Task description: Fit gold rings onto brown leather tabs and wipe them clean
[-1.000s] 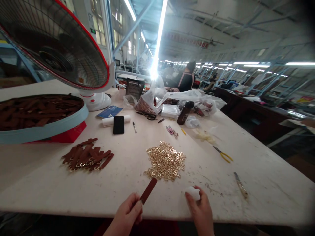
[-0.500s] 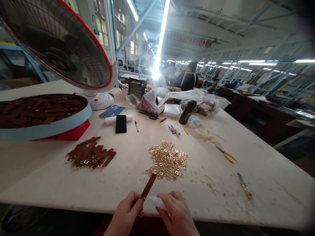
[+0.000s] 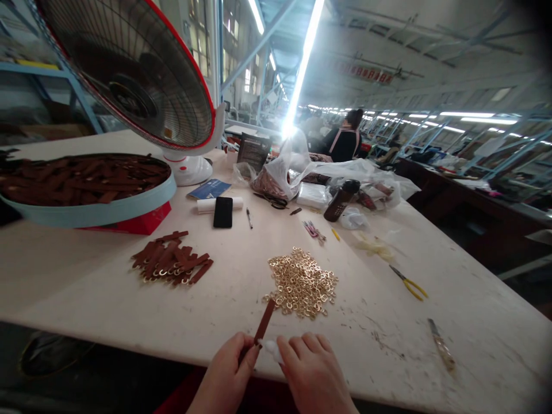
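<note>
Between the thumb and fingers of my left hand (image 3: 233,368) is a brown leather strap (image 3: 264,321), its free end pointing up and away from me. My right hand (image 3: 314,368) is closed around a small white squeeze bottle (image 3: 271,348), mostly covered by the fingers. The bottle's narrow tip is at the strap's lower end, by the left thumb; whether it touches is too small to tell. Just beyond the strap spreads a pile of gold metal rings (image 3: 304,283). To the left lies a heap of brown straps (image 3: 170,260), several with gold rings at their ends.
A round light-blue tray (image 3: 107,211) full of brown straps stands at left on a red box (image 3: 150,221), before a large fan (image 3: 142,86). Farther back are a phone (image 3: 223,213), a pen (image 3: 249,218) and a dark bottle (image 3: 342,201). Yellow-handled pliers (image 3: 409,283) and a knife (image 3: 442,347) lie right.
The camera view has turned slightly, shifting the table's contents to the right. The white bottle's tip has come closer to the strap's lower end. Both hands keep their holds.
</note>
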A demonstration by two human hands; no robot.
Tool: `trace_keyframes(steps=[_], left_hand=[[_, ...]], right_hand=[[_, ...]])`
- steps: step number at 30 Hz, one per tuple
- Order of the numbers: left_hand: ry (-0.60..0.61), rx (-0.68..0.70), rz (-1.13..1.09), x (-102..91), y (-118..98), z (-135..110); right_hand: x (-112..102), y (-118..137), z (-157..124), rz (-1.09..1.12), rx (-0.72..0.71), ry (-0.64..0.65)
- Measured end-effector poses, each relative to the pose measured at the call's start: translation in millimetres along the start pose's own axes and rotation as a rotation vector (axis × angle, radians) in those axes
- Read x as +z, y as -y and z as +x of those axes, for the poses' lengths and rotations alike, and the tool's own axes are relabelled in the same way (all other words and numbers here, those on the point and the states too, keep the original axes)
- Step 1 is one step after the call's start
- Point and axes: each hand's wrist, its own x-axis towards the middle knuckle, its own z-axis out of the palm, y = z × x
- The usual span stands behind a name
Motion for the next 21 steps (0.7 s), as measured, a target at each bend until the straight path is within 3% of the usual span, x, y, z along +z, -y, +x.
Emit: trace_keyframes(steps=[7, 11, 13, 15, 18, 21], left_hand=[[0.004, -0.018, -0.026, -0.1, 4.9, 0.8], [-0.036, 0.015, 0.062, -0.8, 4.1, 0.4], [-0.045, 0.018, 0.035, -1.0, 2.2, 1.4], [-0.023, -0.018, -0.088, -1.0, -0.3, 3.1], [0.046, -0.133, -0.350, -1.0, -5.0, 5.7], [0.061, -0.229, -0.520, -2.6, -12.1, 5.9]], right_hand=[[5.5, 0.1, -2.6, 0.058, 0.046, 0.027], [7.0, -1.1, -4.9, 0.050, 0.017, 0.132], [7.5, -0.9, -6.2, 0.155, 0.069, 0.201], [9.7, 1.0, -9.4, 0.410, 0.218, 0.241], [16.1, 4.7, -18.1, 0.885, 0.542, 0.204], [22.6, 0.1, -30.2, 1.109, 0.825, 0.102]])
